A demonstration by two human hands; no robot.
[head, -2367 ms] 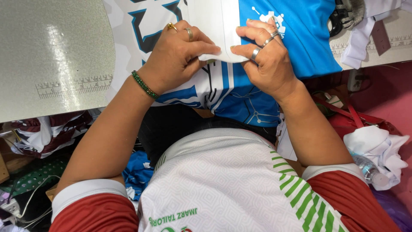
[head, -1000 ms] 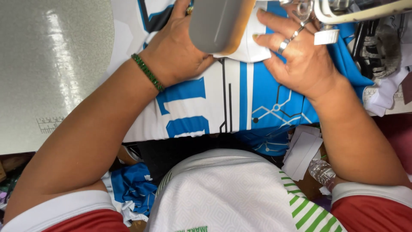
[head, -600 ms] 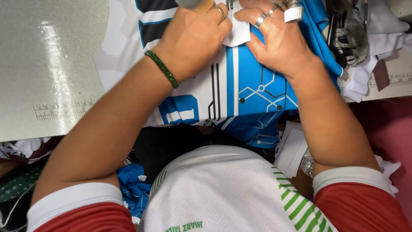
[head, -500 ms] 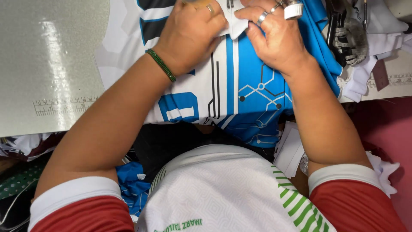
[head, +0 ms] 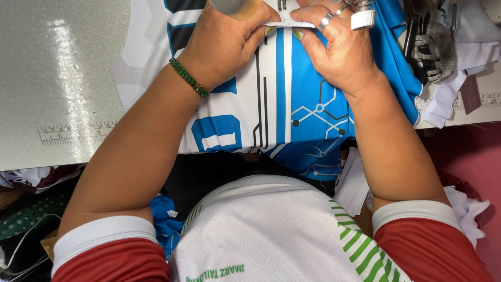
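Note:
A blue and white patterned jersey fabric (head: 292, 99) lies spread on the table before me. My left hand (head: 222, 44), with a green bead bracelet at the wrist, presses down on the fabric's upper edge. My right hand (head: 339, 49), wearing rings, pinches the same edge beside a small white strip (head: 284, 24) of cloth. Both hands meet under the rounded grey end of a sewing machine (head: 235, 6) at the top of the view. The needle area is mostly cut off by the frame.
The grey speckled table top (head: 57, 68) with a printed ruler strip stretches to the left. White cloth pieces (head: 449, 94) and dark machine parts (head: 428, 42) sit at the right. Scraps of fabric (head: 164, 219) lie below the table edge near my lap.
The view shifted down a little and back up. My hands stayed on the fabric's top edge and slid it slightly closer to the machine.

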